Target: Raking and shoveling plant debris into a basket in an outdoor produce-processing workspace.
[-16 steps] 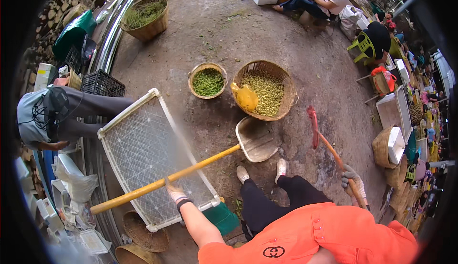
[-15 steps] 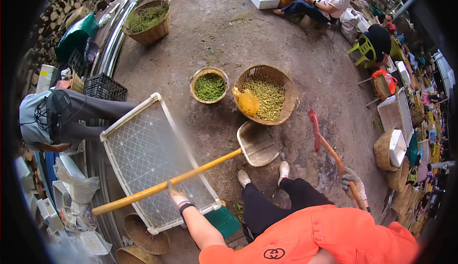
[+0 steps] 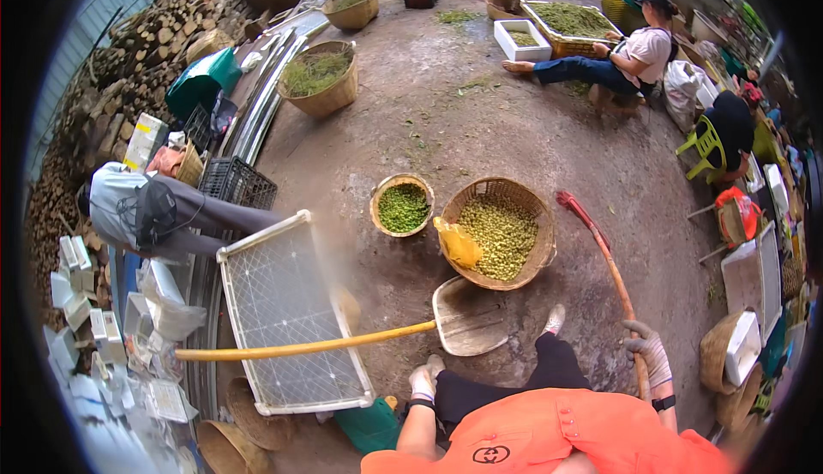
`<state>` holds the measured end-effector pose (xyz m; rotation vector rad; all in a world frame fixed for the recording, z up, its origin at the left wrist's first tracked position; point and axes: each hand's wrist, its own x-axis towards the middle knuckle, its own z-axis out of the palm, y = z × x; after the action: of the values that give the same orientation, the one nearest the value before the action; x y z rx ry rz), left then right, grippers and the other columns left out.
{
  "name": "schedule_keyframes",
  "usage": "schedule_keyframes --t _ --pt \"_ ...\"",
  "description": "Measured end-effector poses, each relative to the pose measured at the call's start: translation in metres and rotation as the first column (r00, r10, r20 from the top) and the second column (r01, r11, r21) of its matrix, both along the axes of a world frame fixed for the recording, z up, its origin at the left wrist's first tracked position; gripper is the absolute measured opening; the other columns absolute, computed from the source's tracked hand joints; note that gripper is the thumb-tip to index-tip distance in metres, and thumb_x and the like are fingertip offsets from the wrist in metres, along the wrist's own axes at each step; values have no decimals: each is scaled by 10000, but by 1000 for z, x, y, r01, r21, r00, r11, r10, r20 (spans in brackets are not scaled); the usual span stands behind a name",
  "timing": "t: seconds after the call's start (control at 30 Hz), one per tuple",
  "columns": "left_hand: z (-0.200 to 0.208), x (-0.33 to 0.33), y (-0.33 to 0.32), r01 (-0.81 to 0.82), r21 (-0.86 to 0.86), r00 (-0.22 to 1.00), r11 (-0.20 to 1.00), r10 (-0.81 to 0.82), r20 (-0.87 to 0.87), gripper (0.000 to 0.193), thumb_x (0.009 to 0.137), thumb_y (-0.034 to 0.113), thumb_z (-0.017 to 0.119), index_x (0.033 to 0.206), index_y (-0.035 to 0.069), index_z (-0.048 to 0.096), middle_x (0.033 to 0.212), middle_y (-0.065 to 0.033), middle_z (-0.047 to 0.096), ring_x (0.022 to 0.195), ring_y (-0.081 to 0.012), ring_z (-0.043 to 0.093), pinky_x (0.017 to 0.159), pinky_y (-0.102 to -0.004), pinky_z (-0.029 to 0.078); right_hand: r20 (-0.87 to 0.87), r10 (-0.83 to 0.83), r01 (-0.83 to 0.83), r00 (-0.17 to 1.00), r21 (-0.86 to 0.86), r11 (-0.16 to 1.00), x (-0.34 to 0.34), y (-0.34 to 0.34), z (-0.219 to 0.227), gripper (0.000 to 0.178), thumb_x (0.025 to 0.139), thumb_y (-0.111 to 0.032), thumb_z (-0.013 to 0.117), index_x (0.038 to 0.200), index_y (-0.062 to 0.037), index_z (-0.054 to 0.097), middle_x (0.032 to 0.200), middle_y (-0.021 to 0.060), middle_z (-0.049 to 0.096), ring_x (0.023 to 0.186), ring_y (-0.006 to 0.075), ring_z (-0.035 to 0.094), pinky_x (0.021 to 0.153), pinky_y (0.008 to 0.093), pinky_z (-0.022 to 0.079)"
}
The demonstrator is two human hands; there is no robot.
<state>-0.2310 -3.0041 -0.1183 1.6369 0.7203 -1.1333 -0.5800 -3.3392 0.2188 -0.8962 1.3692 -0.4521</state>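
My right hand [image 3: 649, 356], in a grey-and-white glove, is wrapped round the wooden shaft of a long-handled tool [image 3: 619, 285] with a narrow red head at its far end. My left hand [image 3: 423, 379] is low by my left shoe; its fingers are too blurred to read. Nothing grips the shovel [image 3: 471, 318] with a pale scoop, whose yellow handle crosses a white-framed mesh screen [image 3: 283, 303]. Beyond the scoop, a wicker basket [image 3: 545, 247] holds yellowish-green round fruits and a yellow bag [image 3: 459, 243]. Beside it, a smaller basket [image 3: 375, 208] holds greener fruits.
At left a person [image 3: 129, 204] bends beside a black crate [image 3: 236, 181]. Another person [image 3: 643, 54] sits at the far right by a tray of greenery [image 3: 570, 20]. Woven baskets [image 3: 321, 88] stand farther off. White boxes [image 3: 741, 350] lie at right.
My left hand has let go of the shovel's handle and moved right, toward my shoe. The right hand still grips the red-headed tool. The view has tilted up, showing more of the far yard.
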Motion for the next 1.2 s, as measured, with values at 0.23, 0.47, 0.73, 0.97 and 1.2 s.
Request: schedule_keyframes --t 0.23,0.47,0.73,0.97,1.2 --pt "113 -100 -322 290 -343 952 893 -307 6 322 818 315 693 1071 137 603 928 2 635 746 -121 582 633 -282 470 -42 410 -412 911 -45 910 -73 -168 24 553 703 13 568 1249 30 483 640 19 507 429 102 482 381 237 425" --pt "199 -206 -557 0 -822 791 570 -503 -349 955 678 643 689 1335 60 316 1264 -148 494 1120 -312 487 904 -459 430 250 390 -432 886 144 890 -22 -258 76 611 674 -9 616 1269 -13 477 774 78 537 483 117 510 390 251 420" --pt "172 -123 -718 -352 -592 934 725 310 -176 115 811 148 633 806 47 579 656 -62 581 546 -211 575 534 -340 488 183 808 -828 559 164 536 57 -424 100 654 745 -86 627 1360 -54 405 856 108 567 569 137 559 488 252 462" --pt "119 -66 -855 -290 -234 949 928 311 57 143 753 124 649 710 10 573 589 -71 544 501 -196 541 484 -350 460 -813 532 -972 -236 200 -126 107 -563 79 589 804 -100 600 1358 -145 404 946 231 594 837 408 588 746 409 495" --pt "120 25 -921 -385 -290 912 876 410 28 219 738 184 728 730 -8 624 602 -60 560 529 -164 525 507 -347 443 -544 830 -973 -122 231 9 243 -644 145 681 777 -48 652 1395 -126 378 1022 228 602 977 230 601 832 303 448"
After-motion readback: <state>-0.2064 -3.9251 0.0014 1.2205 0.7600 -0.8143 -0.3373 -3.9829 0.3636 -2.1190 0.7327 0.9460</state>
